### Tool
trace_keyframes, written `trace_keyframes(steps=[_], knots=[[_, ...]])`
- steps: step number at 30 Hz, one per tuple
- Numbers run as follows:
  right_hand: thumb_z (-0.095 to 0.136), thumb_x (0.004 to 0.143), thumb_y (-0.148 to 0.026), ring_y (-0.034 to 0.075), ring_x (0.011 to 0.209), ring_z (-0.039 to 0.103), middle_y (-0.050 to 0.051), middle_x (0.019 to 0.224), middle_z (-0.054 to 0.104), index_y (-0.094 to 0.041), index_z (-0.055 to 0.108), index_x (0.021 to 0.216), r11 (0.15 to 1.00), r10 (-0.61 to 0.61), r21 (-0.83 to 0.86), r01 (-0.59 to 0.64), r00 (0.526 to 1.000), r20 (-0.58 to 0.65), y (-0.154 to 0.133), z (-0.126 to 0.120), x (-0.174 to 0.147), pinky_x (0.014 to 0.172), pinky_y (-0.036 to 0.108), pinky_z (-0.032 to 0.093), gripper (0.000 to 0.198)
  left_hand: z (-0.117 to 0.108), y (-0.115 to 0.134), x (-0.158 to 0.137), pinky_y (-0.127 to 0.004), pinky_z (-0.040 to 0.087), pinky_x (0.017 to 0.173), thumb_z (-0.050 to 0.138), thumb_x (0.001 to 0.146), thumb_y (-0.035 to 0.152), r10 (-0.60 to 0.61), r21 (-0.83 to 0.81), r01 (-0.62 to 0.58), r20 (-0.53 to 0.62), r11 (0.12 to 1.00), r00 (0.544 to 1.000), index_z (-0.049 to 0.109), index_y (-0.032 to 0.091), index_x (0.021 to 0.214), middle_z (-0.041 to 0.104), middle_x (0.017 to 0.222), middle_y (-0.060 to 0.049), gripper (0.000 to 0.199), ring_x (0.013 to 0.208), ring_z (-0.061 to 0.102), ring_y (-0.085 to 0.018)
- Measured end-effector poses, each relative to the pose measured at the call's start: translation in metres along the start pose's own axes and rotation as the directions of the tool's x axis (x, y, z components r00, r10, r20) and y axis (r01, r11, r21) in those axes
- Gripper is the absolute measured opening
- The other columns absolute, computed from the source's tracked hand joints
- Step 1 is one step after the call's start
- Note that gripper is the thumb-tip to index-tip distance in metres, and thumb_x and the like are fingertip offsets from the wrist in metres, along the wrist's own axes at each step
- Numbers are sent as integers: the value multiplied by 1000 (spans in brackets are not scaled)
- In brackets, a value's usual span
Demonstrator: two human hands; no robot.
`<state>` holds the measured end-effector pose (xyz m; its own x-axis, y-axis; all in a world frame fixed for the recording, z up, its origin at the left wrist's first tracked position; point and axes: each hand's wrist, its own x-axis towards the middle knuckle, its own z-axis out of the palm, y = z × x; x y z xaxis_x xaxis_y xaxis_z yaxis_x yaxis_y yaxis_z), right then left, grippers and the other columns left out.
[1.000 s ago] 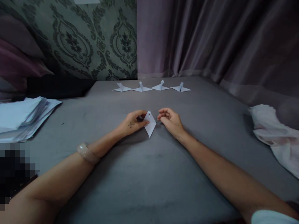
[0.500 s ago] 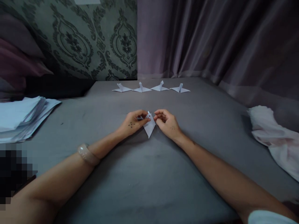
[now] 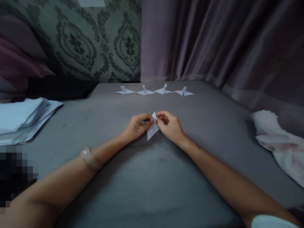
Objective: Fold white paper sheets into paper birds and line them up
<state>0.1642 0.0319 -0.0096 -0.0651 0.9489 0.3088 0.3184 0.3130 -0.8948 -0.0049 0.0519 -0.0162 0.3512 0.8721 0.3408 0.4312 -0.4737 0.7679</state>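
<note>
A small piece of folded white paper is held up between my two hands, over the grey surface. My left hand pinches it near its upper left side with thumb and forefinger. From the other side, my right hand closes its thumb and fingertips on the upper right edge. One pointed end of the paper stands up between the fingertips; another point hangs down to the lower left. The fingers hide part of the folds in the middle.
Several folded white paper cranes stand in a row at the back of the grey cloth surface. A stack of white paper sheets lies at the left. A crumpled pale cloth lies at the right, below the purple curtain.
The folded paper has tilted, its lower point swinging left. My right fingertips have come onto the paper, and my left hand has shifted slightly right.
</note>
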Motion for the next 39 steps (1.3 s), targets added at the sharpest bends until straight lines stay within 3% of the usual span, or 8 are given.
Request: trace_keyframes(steps=[7,18,22,27,39], knots=[[65,76,-43,16,66,64,5,72,69,-16,66,87,970,205,-132,-204,979,-7,-7,0,11,62,28,48,29,2,3,-2,-22,45,68,59,85,22,106,83,-105,-8,991,994,68,15,82,69,76,-2,11,73,62,-13],[63,78,-36,14,63,64,5,71,69,-16,65,82,947,321,-50,-318,945,62,-14,-5,15,58,25,47,21,3,1,-3,-22,46,69,61,83,20,125,40,-124,-17,991,992,69,16,84,69,77,-1,9,73,62,-12],[61,76,-26,16,66,66,5,71,70,-17,65,83,952,273,-151,-267,962,21,-14,-6,15,62,27,49,12,3,1,-3,-22,46,69,61,82,21,116,57,-114,-18,992,993,70,17,86,70,78,-1,10,72,62,-12],[65,75,-30,17,68,67,5,72,71,-18,64,88,956,213,-213,-202,976,32,-16,-9,14,66,29,51,18,2,3,-3,-21,46,67,59,83,21,132,57,-130,-30,990,991,70,17,86,69,76,0,11,71,62,-11],[69,73,-13,10,57,59,-1,61,65,-17,58,83,909,413,21,-416,906,96,-31,-11,15,58,22,45,16,2,2,-3,-21,45,67,62,83,22,102,62,-101,-19,993,995,68,17,84,69,77,0,8,72,63,-12]])
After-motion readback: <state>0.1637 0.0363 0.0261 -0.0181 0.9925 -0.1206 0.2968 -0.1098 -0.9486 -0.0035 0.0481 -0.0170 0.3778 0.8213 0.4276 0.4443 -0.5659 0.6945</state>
